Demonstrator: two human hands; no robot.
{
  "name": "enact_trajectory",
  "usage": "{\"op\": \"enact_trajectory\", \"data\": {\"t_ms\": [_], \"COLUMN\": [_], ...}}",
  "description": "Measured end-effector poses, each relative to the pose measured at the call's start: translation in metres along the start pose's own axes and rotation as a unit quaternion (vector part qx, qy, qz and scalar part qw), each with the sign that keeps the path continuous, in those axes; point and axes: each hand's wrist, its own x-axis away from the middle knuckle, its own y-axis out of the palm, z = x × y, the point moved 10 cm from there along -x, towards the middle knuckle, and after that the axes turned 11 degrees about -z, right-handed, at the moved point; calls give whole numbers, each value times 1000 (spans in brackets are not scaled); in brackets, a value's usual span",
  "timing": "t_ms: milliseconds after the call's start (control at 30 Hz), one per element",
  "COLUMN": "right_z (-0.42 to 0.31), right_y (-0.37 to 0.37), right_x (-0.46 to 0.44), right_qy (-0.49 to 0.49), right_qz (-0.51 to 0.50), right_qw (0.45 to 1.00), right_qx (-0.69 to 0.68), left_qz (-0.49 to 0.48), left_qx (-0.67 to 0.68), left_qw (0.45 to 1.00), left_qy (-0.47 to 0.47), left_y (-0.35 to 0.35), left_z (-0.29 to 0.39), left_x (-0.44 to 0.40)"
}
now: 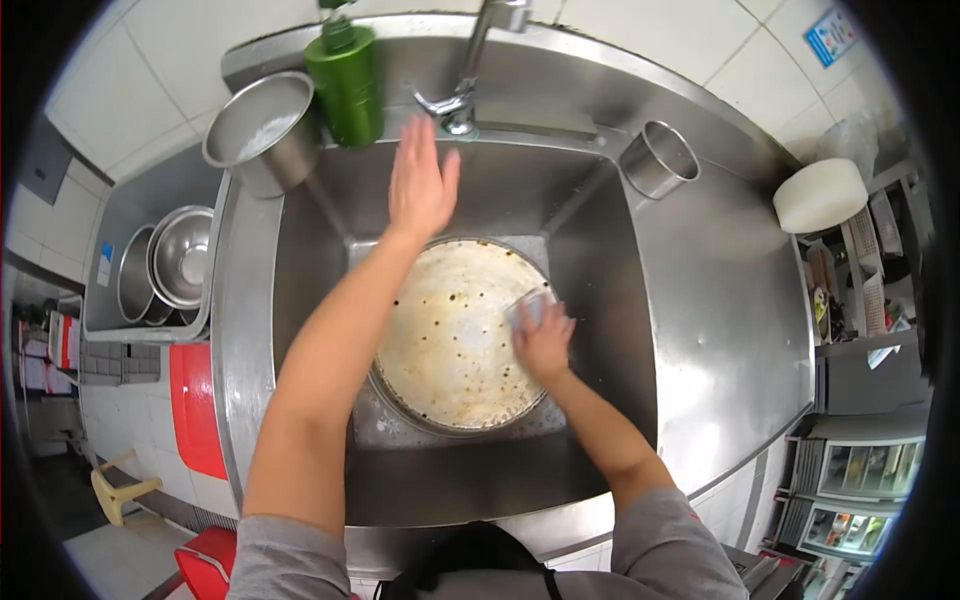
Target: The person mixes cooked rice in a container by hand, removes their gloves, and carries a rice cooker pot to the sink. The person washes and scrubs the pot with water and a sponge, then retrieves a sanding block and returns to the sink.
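In the sink lies a round, pale metal pan [455,330] with small dark holes and brown stains on its face. My right hand [543,342] presses a grey scrubbing pad [526,307] against the right side of the pan. Its fingers partly cover the pad. My left hand [422,188] is raised over the back of the sink, fingers stretched out and holding nothing. Its fingertips are close to the lever of the chrome faucet [458,112]; whether they touch cannot be made out.
Left of the faucet stand a green pump bottle [346,85] and a steel pot [262,135]. A steel cup [660,160] sits at the back right corner. The grey bin [100,290] on the left holds steel bowls [183,257]. Sink walls [600,250] surround the pan.
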Motion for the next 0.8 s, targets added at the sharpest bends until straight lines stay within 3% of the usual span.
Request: {"op": "enact_trajectory", "data": {"t_ms": [33, 100, 167, 233, 300, 367, 433, 533, 600, 667, 700, 733, 800], "right_z": [-20, -54, -65, -60, -63, -60, -60, -40, -18, -46, -58, -75, -83], "right_y": [8, 19, 19, 8, 3, -1, -7, 9, 0, -8, -13, -19, -58], "right_x": [13, 40, 59, 62, 60, 58, 59, 41, 29, 29, 29, 31, 29], "right_qy": [-80, -187, -233, -223, -194, -179, -190, -173, 3, 40, 65, 60, -24], "right_qz": [-25, -148, -193, -206, -227, -241, -249, -229, -275, -276, -271, -292, -246], "right_qw": [996, 971, 953, 951, 953, 952, 948, 940, 843, 677, 574, 550, 659], "right_qx": [3, 9, -13, -67, -54, -54, -58, -186, -462, -682, -770, -780, -710], "left_qz": [50, 72, -69, 15, -8, -22, -72, -189, -305, -487, -444, -401, -369], "left_qx": [24, 151, 377, 410, 401, 279, 143, 117, 257, 325, 325, 319, 269], "left_qw": [997, 941, 856, 849, 858, 922, 973, 973, 916, 742, 800, 846, 872], "left_qy": [-50, -295, -347, -332, -320, -269, -167, -69, -43, -326, -240, -149, -174], "left_y": [1, 15, 53, 61, 58, 40, 44, 54, 85, 76, 71, 63, 30], "left_z": [-7, -58, -63, -83, -81, -67, -76, -26, -5, 36, 41, 43, 14], "left_x": [-26, -57, -68, -74, -72, -68, -65, 3, 93, 183, 188, 192, 179]}}
